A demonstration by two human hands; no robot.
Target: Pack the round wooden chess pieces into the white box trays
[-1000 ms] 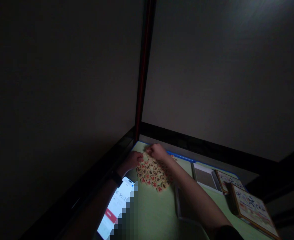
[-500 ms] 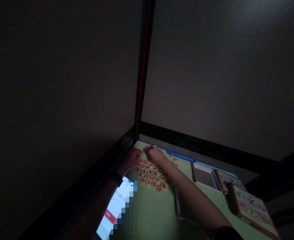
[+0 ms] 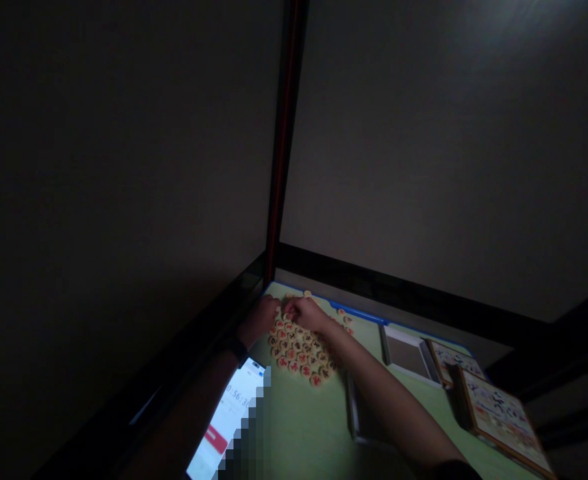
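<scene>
Several round wooden game discs (image 3: 299, 353) with red and black marks lie packed together on a green mat (image 3: 299, 427). My left hand (image 3: 261, 319) rests at the far left end of the cluster, fingers curled. My right hand (image 3: 308, 313) sits just beside it at the cluster's far edge, fingers curled down onto the discs. The fingertips of both nearly meet. What either pinches is too small and dim to make out. A dark band (image 3: 237, 349) is on my left wrist.
A lit phone (image 3: 227, 427) showing a timer lies at the near left. A flat tray (image 3: 408, 355) and two framed picture boards (image 3: 499, 417) lie to the right. Loose discs (image 3: 345, 319) lie beyond the cluster. A dark wall corner with a reddish post (image 3: 279, 167) rises behind.
Both hands have shifted slightly along the far edge of the cluster and closed in on each other. The camera has drifted a little.
</scene>
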